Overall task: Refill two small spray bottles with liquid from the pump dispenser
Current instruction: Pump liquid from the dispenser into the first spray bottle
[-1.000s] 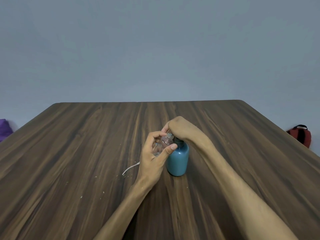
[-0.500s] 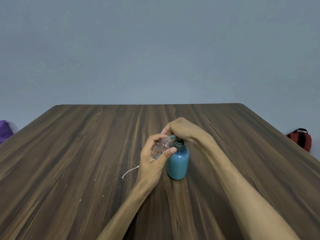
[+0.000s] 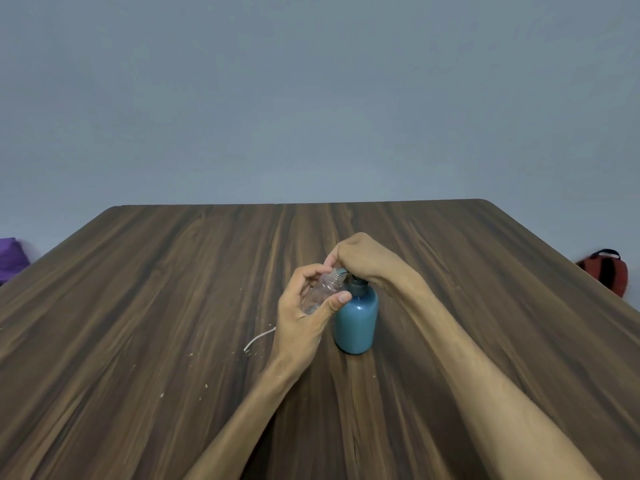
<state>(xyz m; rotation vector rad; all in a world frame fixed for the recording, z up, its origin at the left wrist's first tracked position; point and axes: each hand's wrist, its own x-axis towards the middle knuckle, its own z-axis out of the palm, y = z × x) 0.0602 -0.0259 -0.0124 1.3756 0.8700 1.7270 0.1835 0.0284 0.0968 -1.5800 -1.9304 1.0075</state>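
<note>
One teal pump dispenser (image 3: pixel 356 317), upright near the centre of one dark wood-grain table (image 3: pixel 138 289). One clear small spray bottle (image 3: pixel 322 289), uncapped and tilted, neck at the dispenser's spout (image 3: pixel 341 271), gripped between thumb and curled fingers of the left hand (image 3: pixel 304 313). Right hand (image 3: pixel 360 256) folded over the pump head, fingers curled around it. One thin white strand (image 3: pixel 258 339) lying just left of the left wrist. Beyond the table edges: one purple object (image 3: pixel 10 258), far left; one red bag (image 3: pixel 606 271), far right

left hand (image 3: pixel 304 306) - fingers curled, gripping | right hand (image 3: pixel 360 256) - curled, pressing down
</note>
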